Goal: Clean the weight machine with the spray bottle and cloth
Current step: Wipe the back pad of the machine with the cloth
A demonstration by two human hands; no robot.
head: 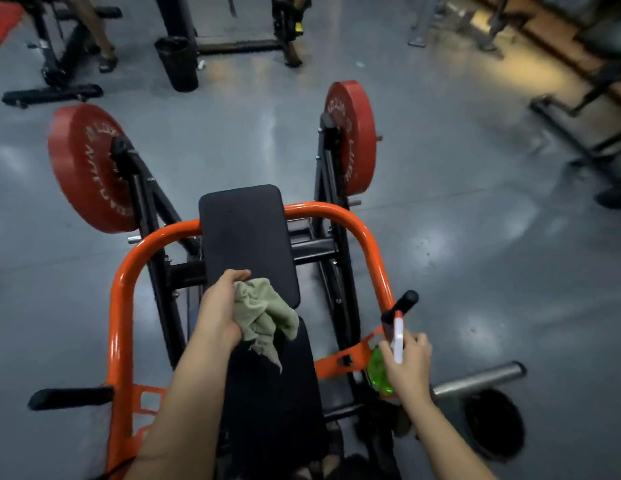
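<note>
The weight machine has an orange tube frame (340,211), a black chest pad (246,237) and a black seat pad (278,386) below it. My left hand (219,306) grips a crumpled pale green cloth (265,315) at the lower edge of the chest pad. My right hand (408,362) holds a spray bottle (378,370) with a green body and a white and orange head, beside the machine's right black handle (404,301). The nozzle points up and away from me.
Red weight plates hang on the left (89,168) and right (354,136) arms. A steel peg (475,379) and a black plate (494,424) lie at the lower right. Other machines and a person's legs (101,36) stand at the far left on the grey floor.
</note>
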